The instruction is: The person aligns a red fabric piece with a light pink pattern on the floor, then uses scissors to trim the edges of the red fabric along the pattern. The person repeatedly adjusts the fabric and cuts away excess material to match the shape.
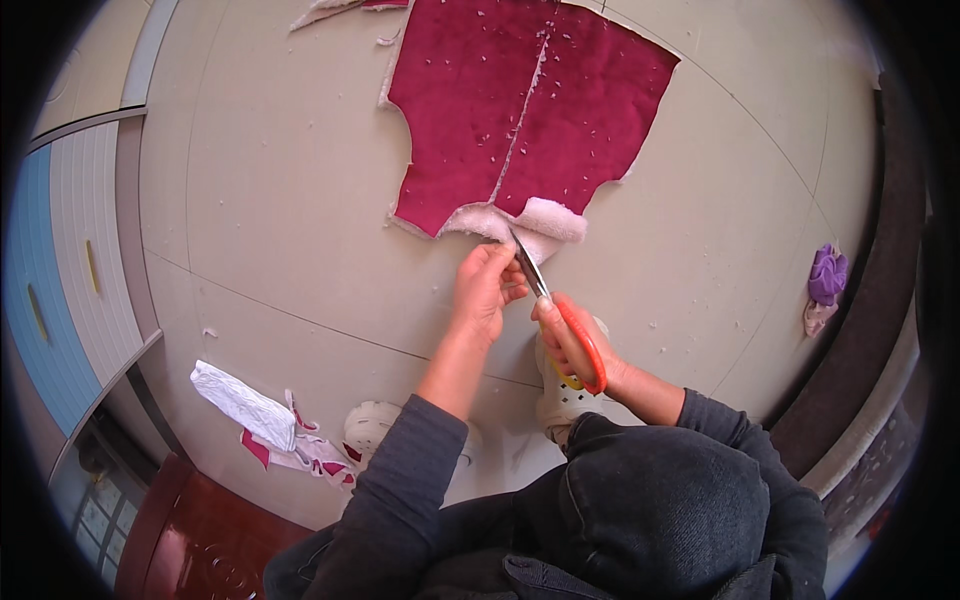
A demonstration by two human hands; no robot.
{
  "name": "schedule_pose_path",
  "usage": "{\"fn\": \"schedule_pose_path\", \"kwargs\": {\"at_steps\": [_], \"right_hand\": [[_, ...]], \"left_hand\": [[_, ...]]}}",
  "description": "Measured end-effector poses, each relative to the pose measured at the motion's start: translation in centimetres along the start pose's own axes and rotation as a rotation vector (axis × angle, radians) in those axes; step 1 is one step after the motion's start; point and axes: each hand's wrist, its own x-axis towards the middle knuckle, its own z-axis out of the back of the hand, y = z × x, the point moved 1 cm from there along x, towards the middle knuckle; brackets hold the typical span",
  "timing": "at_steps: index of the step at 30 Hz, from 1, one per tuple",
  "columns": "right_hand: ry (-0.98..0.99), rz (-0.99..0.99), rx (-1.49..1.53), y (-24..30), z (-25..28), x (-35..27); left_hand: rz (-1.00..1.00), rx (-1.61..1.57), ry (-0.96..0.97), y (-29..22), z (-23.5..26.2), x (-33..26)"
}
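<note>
Cloth: a large deep-red piece lies on the floor at 12 o'clock, red face up, with a pale seam running down it from the top edge and small bits of fluff scattered over it.
Fleece edge: at the cloth's 6 o'clock side the pale, fluffy underside shows, partly rolled up.
Left hand: near the middle of the view, just below the fleece edge; its grip is closed to a pinch, thumb against finger, on the cloth's pale edge beside the blades.
Right hand: just off the middle toward 4 o'clock; its grip is wrapped around the scissors' handles.
Scissors: orange and yellow handles, metal blades pointing toward 11 o'clock, nearly together, their tips at the fleece edge.
Shoes: pale, with holes; one at 7 o'clock, the other at 5 o'clock, partly behind the right hand.
White bundle: on the floor at 8 o'clock, long and crinkled, against red and pale scraps.
Purple bundle: on the floor at 3 o'clock, with a pink part below it, near a dark brown edge.
Cabinet: blue and white doors with gold handles, at 9 o'clock.
Red-brown wood: shiny, at 7 o'clock.
</note>
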Motion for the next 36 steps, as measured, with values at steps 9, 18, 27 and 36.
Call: {"fn": "schedule_pose_path", "kwargs": {"at_steps": [9, 18, 27, 36], "right_hand": [[-0.040, 0.084, -0.155, 0.0, 0.4, 0.1], [0.095, 0.028, -0.058, 0.9, 0.9, 0.8], [0.191, -0.020, 0.007, 3.0, 1.6, 0.7], [0.102, 0.031, -0.234, 3.2, 2.0, 0.7]], "left_hand": [[-0.101, 0.167, -0.084, 0.4, -1.1, 0.4], [-0.063, 0.149, -0.032, 0.1, 0.2, 0.5], [-0.070, 0.144, -0.009, -0.3, 0.0, 0.4], [-0.042, 0.083, 0.007, 0.1, 0.5, 0.6]]}}
